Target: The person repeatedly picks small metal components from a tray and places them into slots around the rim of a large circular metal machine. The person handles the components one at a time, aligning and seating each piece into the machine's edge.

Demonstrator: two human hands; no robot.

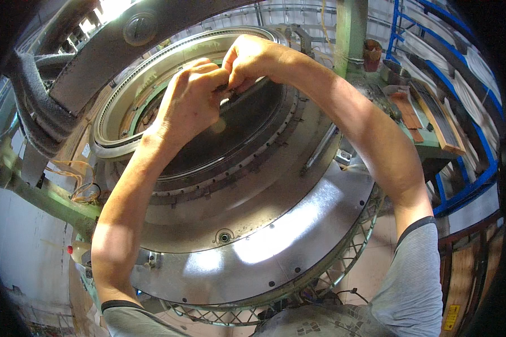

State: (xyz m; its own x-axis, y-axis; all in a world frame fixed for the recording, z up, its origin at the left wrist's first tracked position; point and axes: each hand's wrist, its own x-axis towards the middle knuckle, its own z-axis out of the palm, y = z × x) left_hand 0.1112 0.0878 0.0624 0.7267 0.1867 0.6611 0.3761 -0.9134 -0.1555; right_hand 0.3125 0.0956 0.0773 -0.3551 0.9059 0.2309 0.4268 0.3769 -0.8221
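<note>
Both of my arms reach forward over a large round metal machine (287,230), and my hands meet above its inner opening. My left hand (191,95) has its fingers curled closed, thumb side toward the right hand. Against it, my right hand (253,59) is bent at the wrist with its fingers pinched together. Something small and dark (225,89) shows between the two hands; its kind cannot be made out. Behind and below them lies a pale ring (108,121) with a finely toothed edge. A dark curved surface (208,143) lies beneath the hands.
A thick dark beam (101,56) crosses the upper left beside grey fuzzy tubing (31,106). Orange wires (78,177) hang at the left. On the right stand a green post (351,33), a cluttered bench (427,137) and a blue metal frame (478,174).
</note>
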